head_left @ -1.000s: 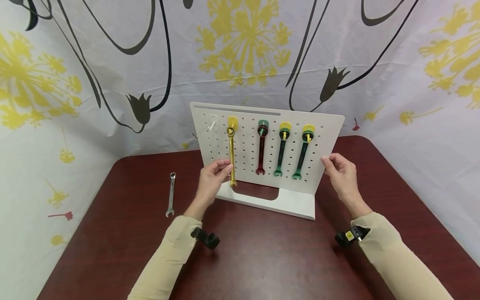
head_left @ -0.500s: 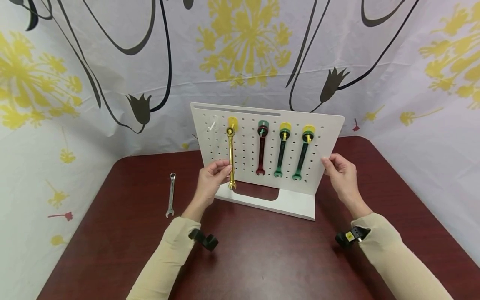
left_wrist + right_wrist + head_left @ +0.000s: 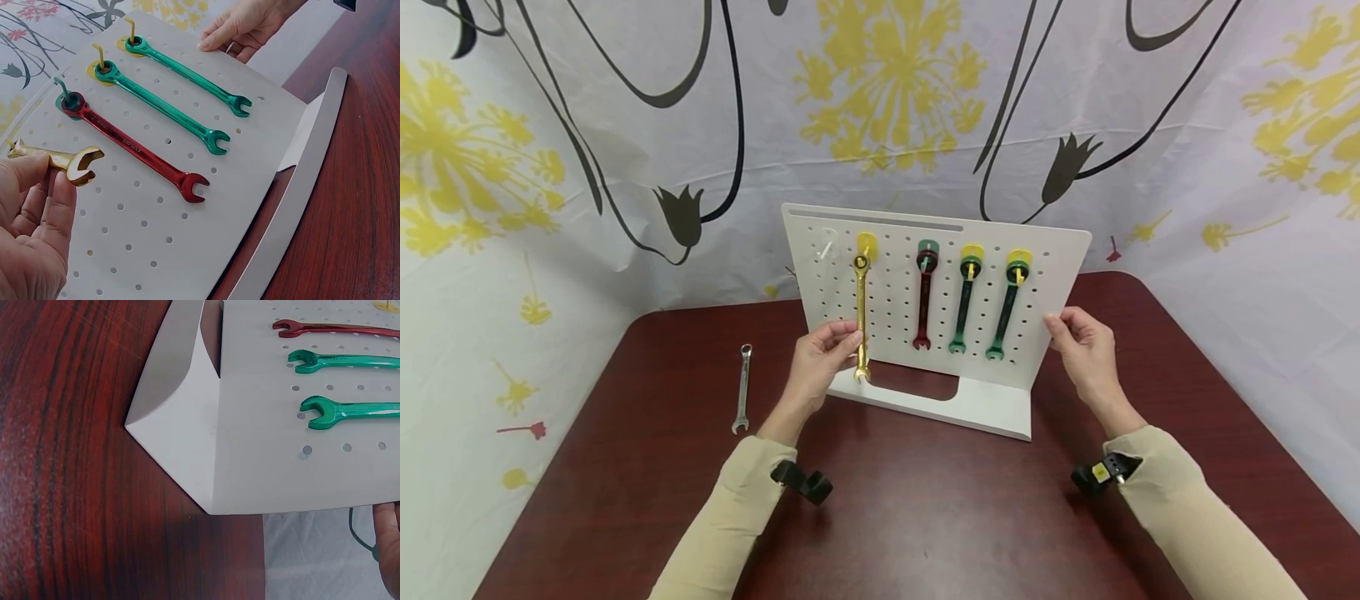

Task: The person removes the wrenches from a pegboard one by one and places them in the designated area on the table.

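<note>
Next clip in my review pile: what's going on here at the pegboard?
A person's left hand pinches the lower end of a gold wrench hanging from a peg on the white pegboard. The right hand holds the board's right edge. A red wrench and two green wrenches hang alongside; a silver wrench lies on the table.

My left hand [image 3: 31,231] hides the gold wrench [image 3: 69,164] shank; my right hand [image 3: 389,547] is cut off by the wrist view's edge.

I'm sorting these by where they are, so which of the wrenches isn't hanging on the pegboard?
The silver wrench: it lies flat on the table, left of the pegboard, while the others hang from hooks.
</note>
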`<move>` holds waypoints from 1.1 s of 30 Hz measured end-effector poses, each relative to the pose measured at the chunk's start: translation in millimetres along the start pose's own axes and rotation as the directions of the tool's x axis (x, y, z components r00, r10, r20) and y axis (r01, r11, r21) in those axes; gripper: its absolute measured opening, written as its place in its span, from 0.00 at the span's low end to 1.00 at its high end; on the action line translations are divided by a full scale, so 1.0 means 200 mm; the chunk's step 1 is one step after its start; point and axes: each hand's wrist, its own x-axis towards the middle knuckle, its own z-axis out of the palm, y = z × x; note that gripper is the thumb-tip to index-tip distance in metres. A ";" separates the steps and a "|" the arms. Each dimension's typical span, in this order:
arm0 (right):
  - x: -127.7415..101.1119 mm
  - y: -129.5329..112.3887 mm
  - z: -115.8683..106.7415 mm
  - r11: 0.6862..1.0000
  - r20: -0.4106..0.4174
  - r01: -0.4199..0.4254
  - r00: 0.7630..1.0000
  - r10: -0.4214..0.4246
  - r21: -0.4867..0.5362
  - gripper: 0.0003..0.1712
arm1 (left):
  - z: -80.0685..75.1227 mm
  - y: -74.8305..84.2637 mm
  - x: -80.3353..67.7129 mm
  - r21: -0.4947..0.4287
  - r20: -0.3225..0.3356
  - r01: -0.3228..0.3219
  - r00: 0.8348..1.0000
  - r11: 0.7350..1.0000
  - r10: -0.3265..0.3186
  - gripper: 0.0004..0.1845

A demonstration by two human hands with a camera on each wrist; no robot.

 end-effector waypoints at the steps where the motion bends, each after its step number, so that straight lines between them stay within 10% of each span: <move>1: 0.00 0.00 0.00 1.000 0.000 0.001 1.000 -0.001 -0.003 0.12 | 0.00 0.00 0.00 -0.005 0.002 0.002 1.000 1.000 -0.002 0.04; 33: 0.00 0.01 0.00 1.000 -0.007 0.002 1.000 -0.002 -0.010 0.12 | -0.01 0.09 -0.06 -0.219 0.119 0.095 0.990 0.971 -0.070 0.17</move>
